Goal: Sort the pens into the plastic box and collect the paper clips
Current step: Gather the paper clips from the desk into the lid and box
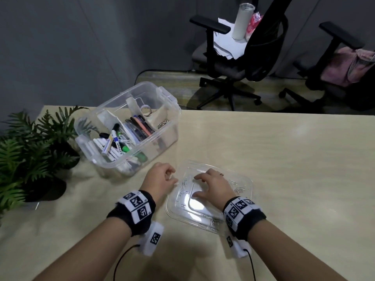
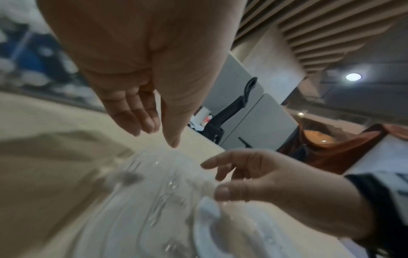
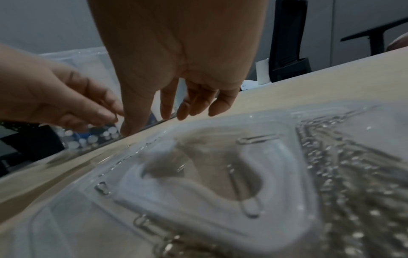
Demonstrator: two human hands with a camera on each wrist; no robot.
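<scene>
A clear plastic box (image 1: 167,136) stands at the table's back left with pens and markers (image 1: 116,142) and a heap of paper clips (image 1: 162,124) inside. Its clear lid (image 1: 176,211) lies flat in front of me with loose paper clips (image 1: 183,184) scattered on it, also seen close up (image 3: 256,139). My left hand (image 1: 172,178) sits at the lid's left edge. Its thumb and forefinger (image 3: 110,113) pinch what looks like a thin paper clip. My right hand (image 1: 197,185) hovers over the lid's middle, fingers (image 3: 183,108) spread and relaxed, holding nothing.
A potted fern (image 1: 30,155) stands at the table's left edge beside the box. Two office chairs (image 1: 243,57) with papers and a bag are beyond the far table edge. Bare tabletop (image 1: 294,159) stretches to the right of the lid.
</scene>
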